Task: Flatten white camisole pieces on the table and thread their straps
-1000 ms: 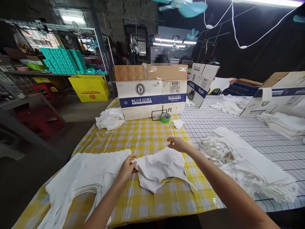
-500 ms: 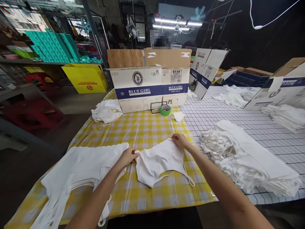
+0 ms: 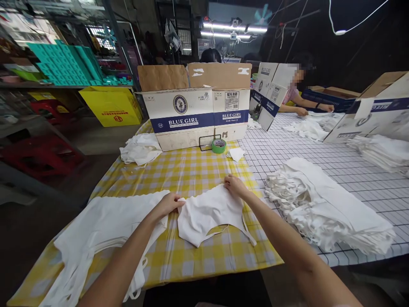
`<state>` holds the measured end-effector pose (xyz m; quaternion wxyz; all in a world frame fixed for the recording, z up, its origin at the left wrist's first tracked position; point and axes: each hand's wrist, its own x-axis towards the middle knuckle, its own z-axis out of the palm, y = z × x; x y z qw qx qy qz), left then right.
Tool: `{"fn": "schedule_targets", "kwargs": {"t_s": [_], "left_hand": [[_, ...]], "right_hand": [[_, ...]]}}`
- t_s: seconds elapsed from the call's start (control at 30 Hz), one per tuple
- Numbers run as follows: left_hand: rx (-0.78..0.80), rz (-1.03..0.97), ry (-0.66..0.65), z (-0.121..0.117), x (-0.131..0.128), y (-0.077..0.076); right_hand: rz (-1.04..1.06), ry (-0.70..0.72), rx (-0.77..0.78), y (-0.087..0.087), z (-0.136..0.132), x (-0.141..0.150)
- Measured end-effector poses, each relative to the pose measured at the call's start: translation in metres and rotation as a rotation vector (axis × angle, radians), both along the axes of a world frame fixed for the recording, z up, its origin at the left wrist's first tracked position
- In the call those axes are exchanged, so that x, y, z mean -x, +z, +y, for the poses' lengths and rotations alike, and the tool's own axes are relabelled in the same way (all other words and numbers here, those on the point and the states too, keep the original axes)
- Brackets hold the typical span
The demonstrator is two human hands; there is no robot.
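A white strappy bra top [image 3: 207, 213] lies flat on the yellow checked tablecloth [image 3: 188, 175], its scalloped band edge away from me and a strap trailing toward me on the right. My left hand [image 3: 171, 202] pinches the top's left corner between thumb and fingers. At its far right corner, my right hand [image 3: 234, 186] is closed on the fabric edge. A layered stack of similar white tops [image 3: 111, 217] spreads out on the left, partly beneath my left forearm, with straps hanging toward the table's near edge.
Upright cardboard boxes [image 3: 194, 115] stand at the back, with a green tape roll [image 3: 219, 146] in front. A long pile of white garments [image 3: 329, 204] lies on the right-hand grid cloth. Beyond it a co-worker's hands [image 3: 302, 111] handle white fabric. A yellow bag [image 3: 111, 106] stands left.
My right hand has come down onto the top's far right corner and closed on it. My left hand keeps its hold on the left corner. The co-worker has come into view.
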<state>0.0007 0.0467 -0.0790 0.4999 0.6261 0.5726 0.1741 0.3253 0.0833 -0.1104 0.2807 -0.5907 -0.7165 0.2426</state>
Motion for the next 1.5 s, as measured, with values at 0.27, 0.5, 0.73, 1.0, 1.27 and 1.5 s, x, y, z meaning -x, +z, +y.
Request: {"fn": "schedule_targets", "kwargs": {"t_s": [0.27,0.5,0.73,1.0,1.27,1.5], "left_hand": [[-0.235,0.058,0.041,0.012,0.016,0.036],[-0.799,0.317,0.143,0.036,-0.006,0.115],[-1.053,0.423,0.013,-0.015,0.004,0.132],[-0.526,0.473,-0.445,-0.129,0.037,-0.003],[-0.384,0.545,-0.051,-0.107,0.022,-0.012],[-0.382,0.865,0.074,-0.092,-0.022,-0.025]], "right_hand": [[0.265,-0.033,-0.002,0.042,-0.008,-0.055],[0.537,-0.055,-0.149,0.13,-0.01,-0.086],[0.516,0.097,-0.065,0.169,-0.077,-0.09],[0.184,0.408,0.596,0.068,-0.184,-0.078],[0.2,0.066,0.465,0.048,-0.18,-0.079],[-0.029,-0.205,0.247,0.016,-0.161,-0.069]]}}
